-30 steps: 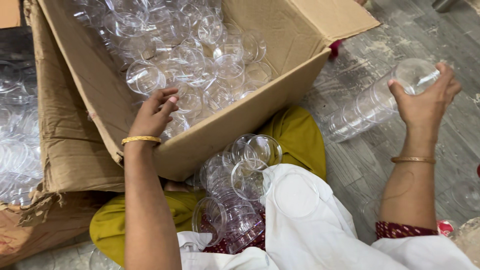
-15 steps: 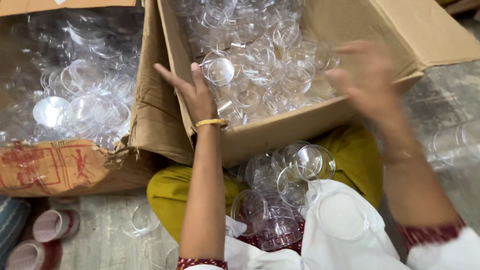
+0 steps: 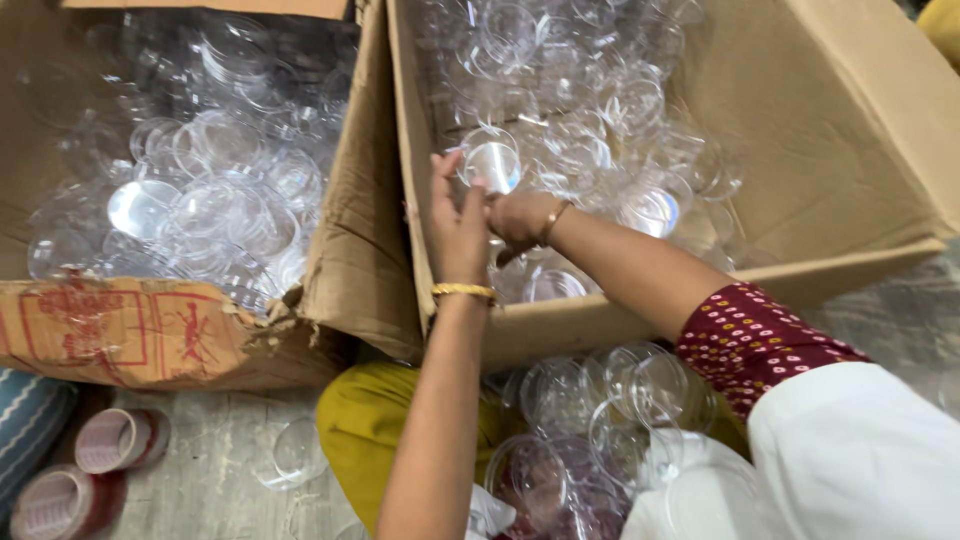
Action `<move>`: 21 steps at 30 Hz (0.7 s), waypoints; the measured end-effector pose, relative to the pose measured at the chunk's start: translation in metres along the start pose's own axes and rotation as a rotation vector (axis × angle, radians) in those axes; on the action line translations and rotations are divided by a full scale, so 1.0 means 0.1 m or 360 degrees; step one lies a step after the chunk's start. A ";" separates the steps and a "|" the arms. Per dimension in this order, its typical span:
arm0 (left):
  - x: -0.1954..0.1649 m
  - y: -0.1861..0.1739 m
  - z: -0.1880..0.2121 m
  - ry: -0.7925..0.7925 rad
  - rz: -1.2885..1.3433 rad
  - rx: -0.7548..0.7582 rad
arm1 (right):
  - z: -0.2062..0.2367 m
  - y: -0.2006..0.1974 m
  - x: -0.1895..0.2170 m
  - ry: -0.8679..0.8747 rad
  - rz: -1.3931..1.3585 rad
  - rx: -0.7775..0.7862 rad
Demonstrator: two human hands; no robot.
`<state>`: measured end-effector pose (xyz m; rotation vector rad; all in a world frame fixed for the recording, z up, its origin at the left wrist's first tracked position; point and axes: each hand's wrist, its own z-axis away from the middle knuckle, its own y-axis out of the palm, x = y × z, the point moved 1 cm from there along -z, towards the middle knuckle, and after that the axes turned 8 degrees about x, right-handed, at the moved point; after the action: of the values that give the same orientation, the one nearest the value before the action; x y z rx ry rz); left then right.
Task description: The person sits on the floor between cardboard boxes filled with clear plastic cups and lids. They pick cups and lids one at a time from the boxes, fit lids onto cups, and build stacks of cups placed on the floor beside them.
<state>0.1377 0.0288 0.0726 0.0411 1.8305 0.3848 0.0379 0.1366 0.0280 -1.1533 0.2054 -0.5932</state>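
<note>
A small clear plastic cup (image 3: 492, 162) is held up over the near left part of the right cardboard box (image 3: 860, 150), which is filled with more clear cups. The cup is pinched between the two hands: the left hand (image 3: 458, 222), a gold bangle at its wrist, is closed on the cup's left rim, and the right hand (image 3: 518, 215) is closed on its lower edge. Just to the left, a second open box (image 3: 150, 330) of clear cups is seen. Loose cups (image 3: 600, 420) are piled in the lap, and tape rolls (image 3: 95, 465) lie on the floor at near left.
</note>
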 end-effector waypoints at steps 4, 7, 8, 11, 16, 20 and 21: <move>-0.08 0.00 -0.02 -0.0261 -0.0001 -0.0011 | -0.06 0.08 -0.01 -0.0097 0.0028 0.0130; -0.08 0.00 -0.01 -0.0271 0.0070 0.0008 | -0.09 0.14 0.02 -0.0104 -0.0060 0.0254; -0.06 0.00 0.01 -0.0266 0.0044 0.0025 | -0.09 0.14 0.03 0.0039 -0.0014 0.0305; 0.01 -0.04 0.06 -0.0238 0.0015 0.0070 | 0.05 -0.03 -0.03 0.0314 -0.0006 0.0168; -0.02 -0.06 0.07 0.0063 0.0130 -0.0082 | 0.93 -0.41 -0.20 0.0690 -0.0775 -0.0876; -0.16 0.04 0.18 -0.0852 0.0269 0.0169 | 1.58 -0.19 0.23 0.0362 -0.1354 -0.1357; -0.22 0.07 0.21 -0.0872 0.0410 0.0337 | 1.68 -0.11 0.38 0.0359 -0.1517 -0.1247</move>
<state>0.1633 0.0354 0.0899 0.4863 1.3156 0.3177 0.1404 0.2472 0.1122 -1.9472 0.0608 -1.5782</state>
